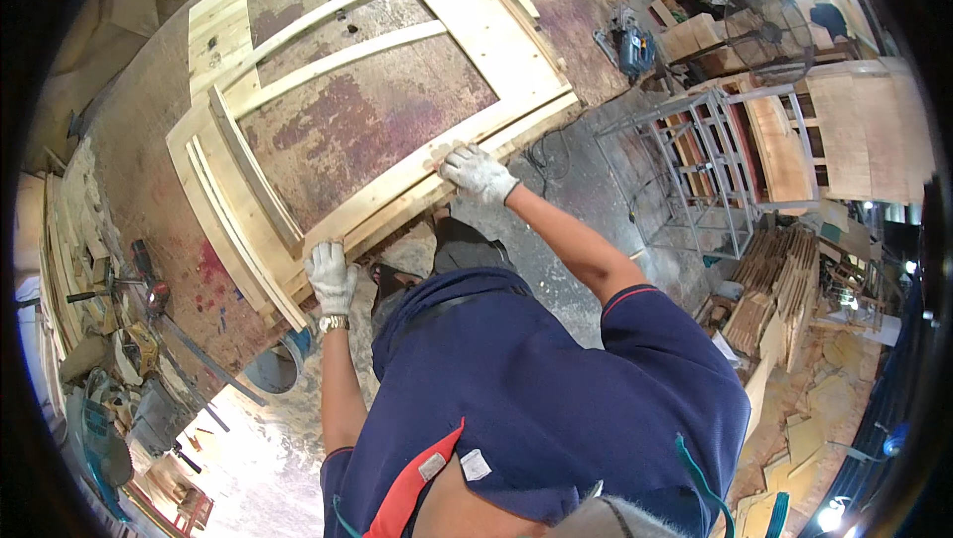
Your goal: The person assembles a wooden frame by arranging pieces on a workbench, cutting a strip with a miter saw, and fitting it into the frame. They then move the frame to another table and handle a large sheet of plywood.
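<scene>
A pale wooden frame [493,37] with wide end boards and curved rails lies flat on a worn, stained worktable [347,126]. My left hand [331,280], in a whitish work glove with a watch at the wrist, is closed over the frame's near edge by the left corner. Farther right along that edge, my right hand [478,174], gloved too, grips the wood with its fingertips over the top. Undersides of both grips are hidden. A narrow curved wooden strip [250,163] rests across the frame's left end. Another pale frame part [222,42] lies beyond.
A blue-grey power tool [627,47] sits at the table's right end, and a dark-and-red hand tool [149,285] at its left. Rightward stand a metal rack [695,171], a fan [764,32] and stacked wood strips [769,285]. Wood scraps [809,439] cover the floor lower right.
</scene>
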{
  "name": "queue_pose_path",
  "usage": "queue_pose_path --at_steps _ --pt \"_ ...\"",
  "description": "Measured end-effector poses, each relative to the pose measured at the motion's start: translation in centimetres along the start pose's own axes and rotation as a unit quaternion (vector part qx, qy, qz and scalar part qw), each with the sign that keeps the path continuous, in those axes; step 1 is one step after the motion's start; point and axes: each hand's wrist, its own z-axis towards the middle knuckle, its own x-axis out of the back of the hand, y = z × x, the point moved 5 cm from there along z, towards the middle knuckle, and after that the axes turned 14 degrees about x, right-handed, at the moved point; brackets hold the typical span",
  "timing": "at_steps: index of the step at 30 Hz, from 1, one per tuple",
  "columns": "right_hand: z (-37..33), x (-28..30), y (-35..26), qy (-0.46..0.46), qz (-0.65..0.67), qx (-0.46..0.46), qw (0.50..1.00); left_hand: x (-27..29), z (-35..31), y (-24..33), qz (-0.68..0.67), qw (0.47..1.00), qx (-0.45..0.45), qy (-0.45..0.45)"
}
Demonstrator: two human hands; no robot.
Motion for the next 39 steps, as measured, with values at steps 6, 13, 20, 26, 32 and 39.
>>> queue_pose_path --at_steps 6,13,20,26,32,39 --pt "-1.0 5.7 7.1 0.083 0.084 -0.128 0.985 -0.9 -1.5 0.2 0.021 0.994 0.098 0.031" --pt "-9.7 8.6 31.2 0.148 -0.106 -0.429 0.885 1.0 -0.6 3.6 0.01 0.979 0.201 0.021" --pt "-8.6 7.9 36.8 0.04 -0.082 -0.403 0.911 2.4 1.7 8.3 -0.025 0.978 0.204 0.04" --pt "-4.1 5.3 25.0 0.19 0.07 -0.37 0.907 0.9 5.3 10.4 -0.103 0.967 0.234 0.013" --pt "-2.5 2.1 19.6 0.201 0.109 -0.355 0.906 -2.0 11.0 12.5 -0.059 0.978 0.166 -0.109" --pt "-2.7 2.2 19.1 0.219 0.144 -0.397 0.88 -4.9 11.9 11.5 -0.047 0.972 0.141 -0.181"
